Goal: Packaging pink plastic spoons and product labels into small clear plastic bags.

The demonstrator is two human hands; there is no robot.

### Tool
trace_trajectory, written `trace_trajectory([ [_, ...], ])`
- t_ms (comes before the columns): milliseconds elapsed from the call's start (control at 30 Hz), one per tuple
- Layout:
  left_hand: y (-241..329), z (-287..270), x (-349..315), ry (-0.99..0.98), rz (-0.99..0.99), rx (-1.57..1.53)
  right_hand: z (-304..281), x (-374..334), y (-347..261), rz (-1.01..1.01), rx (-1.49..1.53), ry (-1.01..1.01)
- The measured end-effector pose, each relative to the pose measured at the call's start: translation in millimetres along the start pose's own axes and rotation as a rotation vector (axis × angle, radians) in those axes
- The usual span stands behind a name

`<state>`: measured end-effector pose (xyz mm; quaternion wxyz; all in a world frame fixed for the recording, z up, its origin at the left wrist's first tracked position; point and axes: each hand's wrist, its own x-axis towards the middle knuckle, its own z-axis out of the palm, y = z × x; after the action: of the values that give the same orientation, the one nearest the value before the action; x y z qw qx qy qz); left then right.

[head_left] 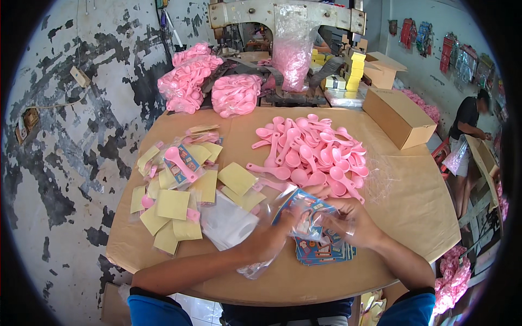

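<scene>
1. The person's left hand (274, 233) reaches in from the lower left, fingers bent and mostly closed on a small clear plastic bag (347, 225) (motion blur hides the exact placing of the fingertips).
2. The right hand (359, 220) comes from the other side, its fingers curled in and gripping the same bag across from the left.
3. Between the hands, a blue rectangular card printed with colourful pictures (293, 202) shows through the plastic, held above the table's near middle.
4. Just below it lies a loose stack of similar blue printed cards (322, 254).
5. Beside the left forearm, a flat, whitish heap of clear plastic sleeves (227, 220) spreads over the brown paper-like table covering (413, 206).
6. Beyond the hands sits a big pile of pale pink plastic scoops with round bowls (321, 155).
7. To the left, filled packets with yellowish paper faces (174, 204) overlap in a heap (one shows a pink scoop against a blue card).
8. At the far edge stand two clear bags stuffed with pink scoops (236, 95), and at the far right a brown cardboard box (399, 119).
</scene>
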<state>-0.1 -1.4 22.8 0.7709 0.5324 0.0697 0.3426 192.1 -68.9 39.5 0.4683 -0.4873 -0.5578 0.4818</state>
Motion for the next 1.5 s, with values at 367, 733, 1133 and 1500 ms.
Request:
trace_trajectory([
  [367, -1, 6, -2, 0.044, 0.283, 0.309, -41, 53, -4, -0.201, 0.017, -0.156],
  [733, -4, 3, 5, 0.206, 0.249, 0.033, -32, 65, -15, 0.002, -0.414, -0.443],
  [1133, 10, 11, -11, 0.151, 0.091, 0.039, -21, 144, 35, -0.763, -1.008, -0.229],
  [1500, 13, 8, -4, 0.285, 0.038, -0.041, -2, 128, -3, -0.511, -1.415, -0.046],
])
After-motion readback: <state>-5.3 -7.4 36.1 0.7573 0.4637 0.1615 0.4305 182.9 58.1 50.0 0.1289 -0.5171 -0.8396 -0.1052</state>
